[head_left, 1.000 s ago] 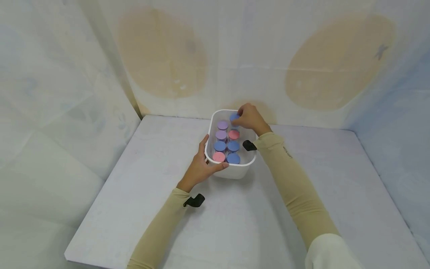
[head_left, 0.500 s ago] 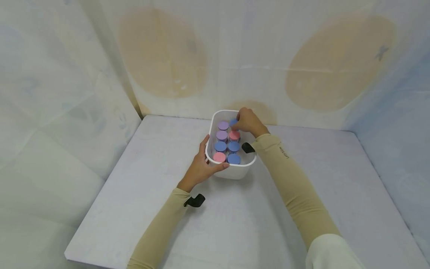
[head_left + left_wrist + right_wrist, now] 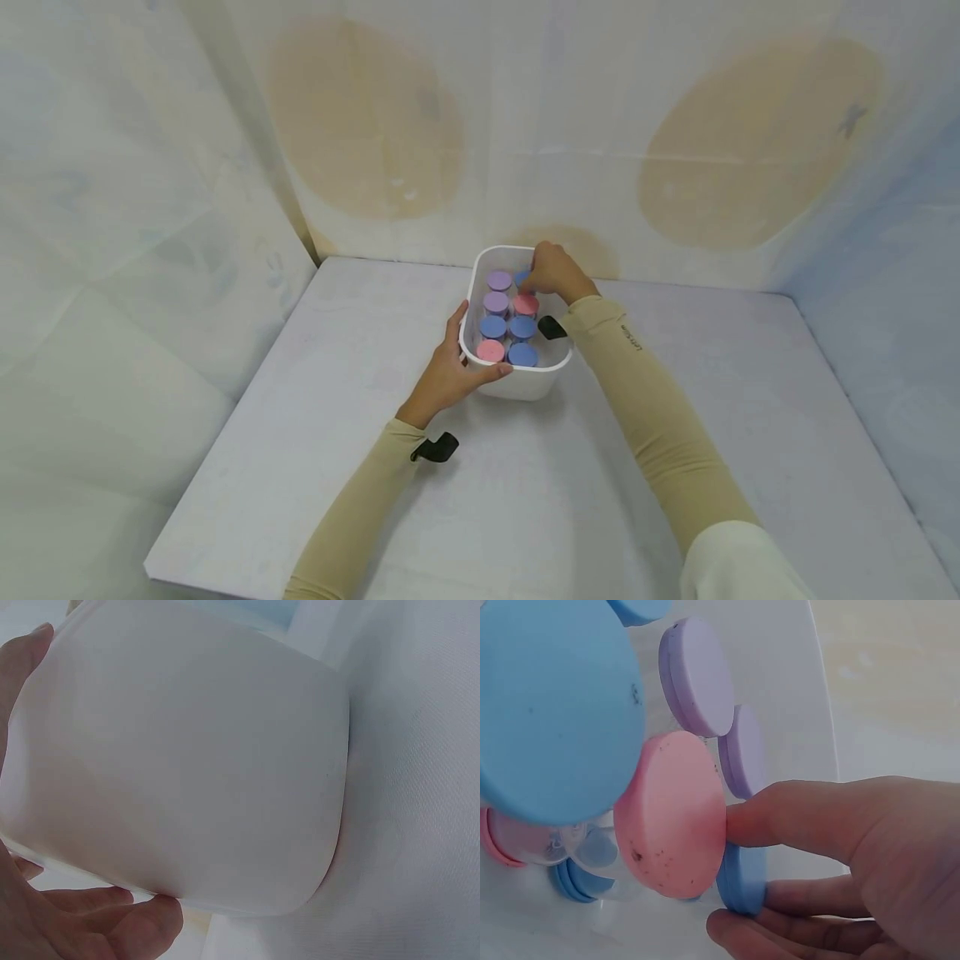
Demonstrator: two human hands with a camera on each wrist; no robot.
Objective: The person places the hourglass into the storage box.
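- Head view: a white plastic tub [image 3: 525, 379] stands on the desk [image 3: 375, 500] near the middle of the desk's far edge, close to the back wall [image 3: 540, 125].
- The tub holds small jars packed in two rows, lids up: a lilac lid [image 3: 498, 281] and a second lilac lid [image 3: 495, 302] on the left, a pink lid [image 3: 526, 305] to their right, two blue lids [image 3: 492, 327] in the next rank, then a pink lid at the near left [image 3: 491, 351] and a blue lid at the near right [image 3: 522, 355].
- The left hand [image 3: 446, 379] grasps the tub's near left corner, thumb hooked over the rim beside the near pink lid, fingers against the outer wall.
- The right hand [image 3: 552, 271] reaches into the far right corner of the tub, fingers curled down over a blue-lidded jar [image 3: 521, 276] that is mostly hidden beneath them.
- Both forearms wear tan sleeves [image 3: 637, 400], each with a black clip at the wrist [image 3: 435, 448].
- Left wrist view: the tub's white outer wall [image 3: 187, 765] fills the frame, standing on the desk's white cloth [image 3: 420, 787]. The left hand [image 3: 67, 922] holds it, one fingertip at the top left edge and other fingers pressed under its lower side.
- Right wrist view: the right hand [image 3: 855, 862] pinches the blue-lidded jar [image 3: 742, 881] by its lid edge, thumb above and a finger below.
- The pink lid [image 3: 676, 814] stands just beside it, touching the thumb tip; the two lilac lids [image 3: 696, 675] lie beyond, and a large blue lid [image 3: 555, 705] is nearest the camera.
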